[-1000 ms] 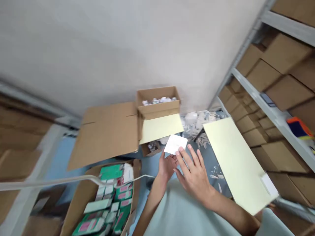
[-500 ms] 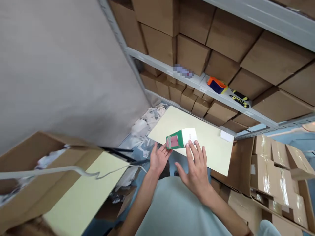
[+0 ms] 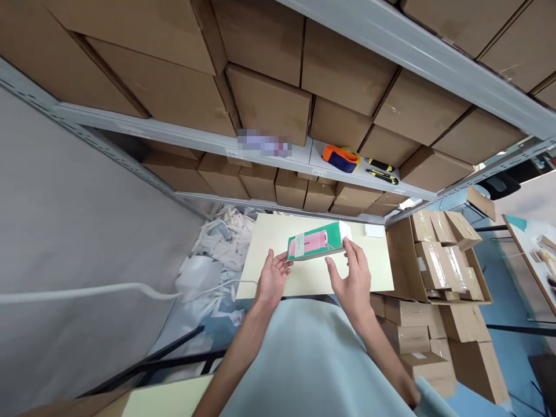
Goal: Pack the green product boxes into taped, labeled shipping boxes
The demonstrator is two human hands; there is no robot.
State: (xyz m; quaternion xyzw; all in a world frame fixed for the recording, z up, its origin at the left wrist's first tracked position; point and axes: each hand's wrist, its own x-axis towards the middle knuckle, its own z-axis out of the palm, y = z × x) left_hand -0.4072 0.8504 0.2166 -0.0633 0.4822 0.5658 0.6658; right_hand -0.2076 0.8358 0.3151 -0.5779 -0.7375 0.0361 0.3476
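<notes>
A small green carton point(image 3: 316, 240) with a pink bottle or tumbler printed on it is held lengthwise between my hands, above a pale yellow tabletop point(image 3: 373, 260). My left hand point(image 3: 273, 279) supports the left end, its fingertips against the carton's lower corner and its thumb raised clear. At the white right end, the fingertips of my right hand point(image 3: 354, 277) press on the carton, while the thumb stays apart. The printed face points up towards me, with a pale label near its left end. The carton's underside is hidden.
Brown cardboard boxes point(image 3: 267, 101) fill the shelves ahead. A tape dispenser point(image 3: 341, 158) and utility knives point(image 3: 382, 176) lie on the shelf edge. White scraps point(image 3: 226, 237) cover the floor at left. A large open carton point(image 3: 402, 260) of boxes stands right. A white cable point(image 3: 108, 291) crosses the left side.
My view has swung right, showing more of the shelves and the right side. The carton has turned so that its printed face shows more, and my right fingers have moved to its right end.
</notes>
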